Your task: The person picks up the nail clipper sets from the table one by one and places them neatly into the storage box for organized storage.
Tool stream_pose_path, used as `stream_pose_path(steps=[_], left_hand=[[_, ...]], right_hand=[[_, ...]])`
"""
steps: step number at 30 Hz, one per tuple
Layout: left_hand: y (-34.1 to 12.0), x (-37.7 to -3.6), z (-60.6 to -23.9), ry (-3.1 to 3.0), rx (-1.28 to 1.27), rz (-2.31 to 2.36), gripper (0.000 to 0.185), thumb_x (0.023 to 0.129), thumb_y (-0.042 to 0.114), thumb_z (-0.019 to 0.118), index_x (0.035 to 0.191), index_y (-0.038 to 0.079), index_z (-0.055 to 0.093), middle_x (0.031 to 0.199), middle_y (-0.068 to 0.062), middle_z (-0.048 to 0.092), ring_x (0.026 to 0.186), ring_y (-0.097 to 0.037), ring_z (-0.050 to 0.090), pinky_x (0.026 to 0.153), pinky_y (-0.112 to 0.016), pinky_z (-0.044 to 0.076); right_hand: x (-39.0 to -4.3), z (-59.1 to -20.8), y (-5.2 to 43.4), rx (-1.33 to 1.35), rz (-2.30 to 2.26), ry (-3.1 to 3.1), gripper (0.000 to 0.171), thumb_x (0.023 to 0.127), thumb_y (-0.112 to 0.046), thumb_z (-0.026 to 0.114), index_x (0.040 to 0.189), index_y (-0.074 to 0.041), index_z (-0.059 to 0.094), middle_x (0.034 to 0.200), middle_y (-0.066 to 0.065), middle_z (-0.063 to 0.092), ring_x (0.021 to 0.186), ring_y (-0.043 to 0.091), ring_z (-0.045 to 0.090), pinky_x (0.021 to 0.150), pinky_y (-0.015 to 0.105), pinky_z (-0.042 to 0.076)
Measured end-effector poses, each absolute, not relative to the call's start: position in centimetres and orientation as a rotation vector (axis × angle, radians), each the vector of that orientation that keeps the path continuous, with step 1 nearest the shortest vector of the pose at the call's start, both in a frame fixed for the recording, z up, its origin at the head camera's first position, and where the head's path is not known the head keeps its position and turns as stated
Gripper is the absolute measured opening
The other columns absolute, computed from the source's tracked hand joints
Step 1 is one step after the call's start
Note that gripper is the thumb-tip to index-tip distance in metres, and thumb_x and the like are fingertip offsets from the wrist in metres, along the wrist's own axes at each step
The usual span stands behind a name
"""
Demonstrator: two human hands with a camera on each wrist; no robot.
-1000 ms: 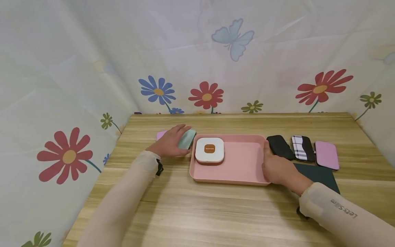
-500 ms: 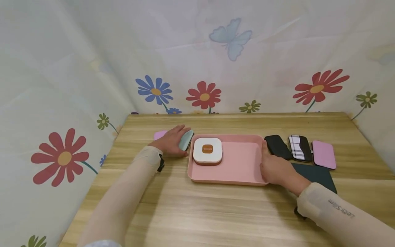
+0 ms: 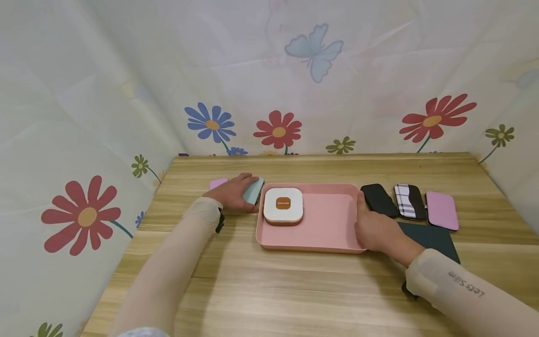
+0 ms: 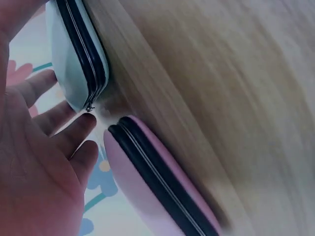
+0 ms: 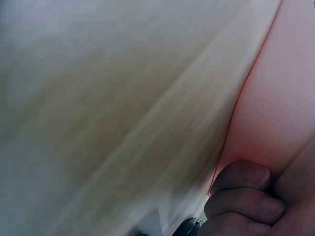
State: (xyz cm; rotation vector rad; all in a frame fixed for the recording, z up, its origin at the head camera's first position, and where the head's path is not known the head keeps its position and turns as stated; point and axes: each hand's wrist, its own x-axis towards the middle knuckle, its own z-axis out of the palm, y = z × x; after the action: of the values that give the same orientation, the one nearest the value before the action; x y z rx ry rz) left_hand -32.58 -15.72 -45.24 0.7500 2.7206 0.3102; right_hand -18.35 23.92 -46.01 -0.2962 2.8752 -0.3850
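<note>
My left hand (image 3: pixel 231 192) lies by a mint-green zip case (image 3: pixel 254 189), thumb near its near end, fingers toward its far end. In the left wrist view, the loosely spread fingers (image 4: pixel 76 132) touch or nearly touch this case (image 4: pixel 74 54) at its corner. A pink zip case (image 4: pixel 147 182) lies beside it, partly covered by the hand in the head view. My right hand (image 3: pixel 376 231) grips the right wall of a pink tray (image 3: pixel 328 220), fingertips curled against the wall in the right wrist view. A white rounded box (image 3: pixel 283 210) with a brown label sits in the tray's left part.
Right of the tray lie a black case (image 3: pixel 379 200), a plaid-and-black case (image 3: pixel 408 201) and a pink case (image 3: pixel 441 210). A dark green flat thing (image 3: pixel 431 241) is partly under my right wrist. A flower-printed curtain (image 3: pixel 349 117) borders the wooden table (image 3: pixel 269 290).
The head view has shifted slightly. The left hand has moved only a little about the mint-green case. The right hand and the tray stay in place.
</note>
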Motion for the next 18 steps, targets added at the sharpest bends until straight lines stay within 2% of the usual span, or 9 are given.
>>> stream_pose_path(steps=[4, 10, 18], left_hand=[[-15.52, -32.64, -45.55, 2.757, 0.731, 0.275, 0.109, 0.069, 0.071, 0.075, 0.157, 0.022, 0.032, 0.159, -0.008, 0.031, 0.138, -0.028, 0.042, 0.110, -0.046, 0.042], [-15.30, -32.16, -45.51, 2.756, 0.688, 0.277, 0.110, 0.068, 0.065, 0.080, 0.156, 0.020, 0.032, 0.154, -0.009, 0.033, 0.130, -0.027, 0.045, 0.106, -0.043, 0.045], [-15.37, -32.00, -45.55, 2.762, 0.687, 0.241, 0.109, 0.069, 0.066, 0.078, 0.155, 0.017, 0.033, 0.156, -0.012, 0.036, 0.133, -0.030, 0.043, 0.106, -0.045, 0.044]], right_hand=[[-18.38, -45.99, 23.91, -0.287, -0.391, 2.869, 0.080, 0.101, -0.018, 0.039, 0.153, 0.010, -0.015, 0.052, 0.000, 0.049, 0.039, 0.013, 0.039, 0.040, 0.027, 0.024], [-18.40, -45.99, 23.88, -0.278, -0.400, 2.860, 0.080, 0.101, -0.018, 0.039, 0.153, 0.010, -0.016, 0.054, 0.001, 0.049, 0.040, 0.015, 0.042, 0.040, 0.028, 0.026], [-18.39, -46.01, 23.97, -0.285, -0.406, 2.857, 0.081, 0.101, -0.018, 0.039, 0.153, 0.010, -0.016, 0.054, 0.001, 0.049, 0.040, 0.014, 0.042, 0.040, 0.028, 0.026]])
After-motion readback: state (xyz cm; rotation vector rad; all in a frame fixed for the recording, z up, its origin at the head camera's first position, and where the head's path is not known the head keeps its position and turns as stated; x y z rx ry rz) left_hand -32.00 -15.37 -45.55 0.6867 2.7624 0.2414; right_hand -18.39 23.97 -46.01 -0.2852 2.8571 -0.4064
